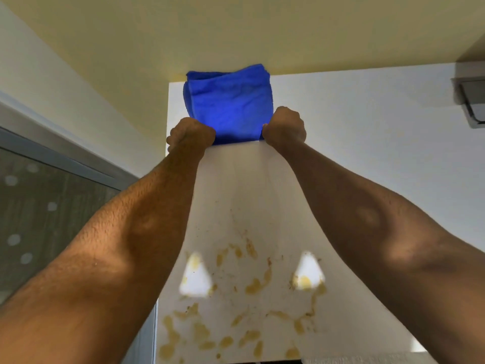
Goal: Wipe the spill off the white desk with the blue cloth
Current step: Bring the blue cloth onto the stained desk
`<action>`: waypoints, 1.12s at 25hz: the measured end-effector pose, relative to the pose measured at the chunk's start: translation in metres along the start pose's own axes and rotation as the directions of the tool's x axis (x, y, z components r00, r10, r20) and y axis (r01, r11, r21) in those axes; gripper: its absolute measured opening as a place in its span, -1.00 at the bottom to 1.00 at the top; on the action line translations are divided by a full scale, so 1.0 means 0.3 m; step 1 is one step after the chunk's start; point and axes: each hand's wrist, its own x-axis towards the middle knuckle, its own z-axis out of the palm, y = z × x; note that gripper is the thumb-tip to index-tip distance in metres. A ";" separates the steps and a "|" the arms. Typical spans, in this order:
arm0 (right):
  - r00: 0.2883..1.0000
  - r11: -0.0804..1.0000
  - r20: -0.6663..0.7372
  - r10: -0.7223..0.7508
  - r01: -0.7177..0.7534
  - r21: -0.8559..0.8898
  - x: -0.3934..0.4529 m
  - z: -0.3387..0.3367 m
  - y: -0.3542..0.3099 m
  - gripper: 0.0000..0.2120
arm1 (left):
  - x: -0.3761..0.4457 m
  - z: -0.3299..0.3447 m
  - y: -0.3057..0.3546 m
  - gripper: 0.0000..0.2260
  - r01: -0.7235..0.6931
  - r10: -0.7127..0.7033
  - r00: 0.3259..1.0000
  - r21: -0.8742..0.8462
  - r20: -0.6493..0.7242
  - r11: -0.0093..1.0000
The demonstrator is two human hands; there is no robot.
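A folded blue cloth (pixel 229 103) lies at the far left corner of the white desk (pixel 354 143). My left hand (pixel 191 135) grips its near left corner, and my right hand (pixel 286 127) grips its near right corner. Both fists are closed on the cloth's near edge. A yellowish-brown spill (pixel 244 306) of blobs and streaks covers the near part of the desk, between my forearms and towards me. The cloth is well beyond the spill, with bare white desk between them.
A yellow wall (pixel 236 32) rises right behind the desk. A grey device (pixel 472 101) sits at the desk's far right. The desk's left edge drops off beside a grey window frame (pixel 65 164) with patterned glass.
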 end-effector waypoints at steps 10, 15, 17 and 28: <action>0.997 0.993 -0.015 -0.070 0.071 0.091 -0.183 -0.157 0.269 -0.90 | -0.341 0.061 -0.022 -0.67 -0.271 0.268 0.962 -0.052 -0.060 0.961; 0.997 0.996 -0.027 0.077 -0.078 -0.031 -0.380 -0.202 0.504 -0.90 | -0.641 0.199 -0.086 -0.71 -0.412 0.413 0.911 -0.080 -0.003 0.908; 0.991 0.990 -0.040 0.126 -0.128 -0.059 -0.478 -0.220 0.601 -0.89 | -0.761 0.256 -0.123 -0.73 -0.514 0.515 0.857 -0.039 0.015 0.857; 0.940 0.984 -0.302 0.159 -0.177 -0.034 -0.851 -0.159 0.801 -0.57 | -0.927 0.292 -0.319 -0.65 -0.742 0.746 0.665 0.153 0.041 0.653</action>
